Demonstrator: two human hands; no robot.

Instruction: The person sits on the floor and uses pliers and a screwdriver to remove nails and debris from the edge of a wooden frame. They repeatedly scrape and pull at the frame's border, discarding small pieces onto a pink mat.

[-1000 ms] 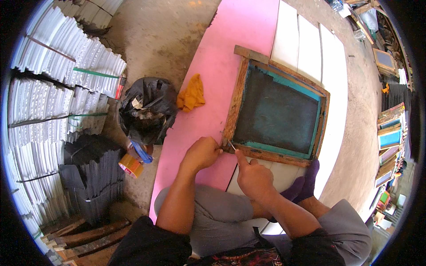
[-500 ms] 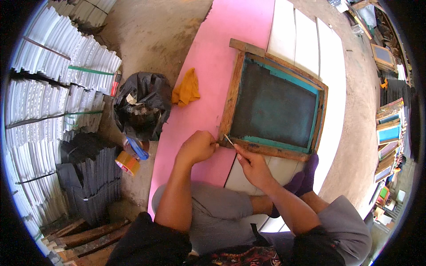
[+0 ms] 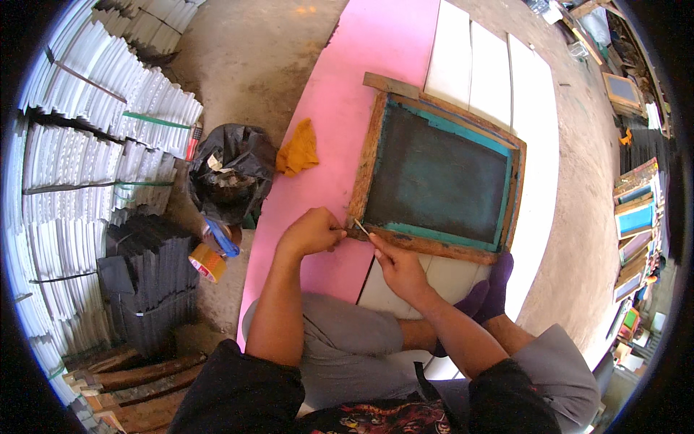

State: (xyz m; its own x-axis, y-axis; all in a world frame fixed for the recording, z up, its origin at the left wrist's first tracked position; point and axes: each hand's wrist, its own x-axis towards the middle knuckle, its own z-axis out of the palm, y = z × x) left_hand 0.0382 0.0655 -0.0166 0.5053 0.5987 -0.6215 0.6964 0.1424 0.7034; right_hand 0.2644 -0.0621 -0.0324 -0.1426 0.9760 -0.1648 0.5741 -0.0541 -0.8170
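A wooden-framed printing screen (image 3: 437,181) with dark mesh and teal edging lies in front of me. My right hand (image 3: 399,267) pinches a short, thin, pale stick-like tool (image 3: 361,227), whose far end rests at the screen's near left corner. Just left of that corner, my left hand (image 3: 312,231) is closed with its fingertips pressed together beside the wood. Whatever those fingers hold, if anything, is too small to make out.
The screen lies across a pink board (image 3: 340,94) and white panels (image 3: 448,61). An orange cloth (image 3: 298,148) and black plastic bag (image 3: 233,177) are to the left, near a tape roll (image 3: 207,262). Bundled white stacks (image 3: 72,166) line the far left; more frames (image 3: 636,215) stand right.
Both hands and the screen appear slightly farther left in the view, as do the boards. The thin tool remains at the same corner, now tilted a little differently.
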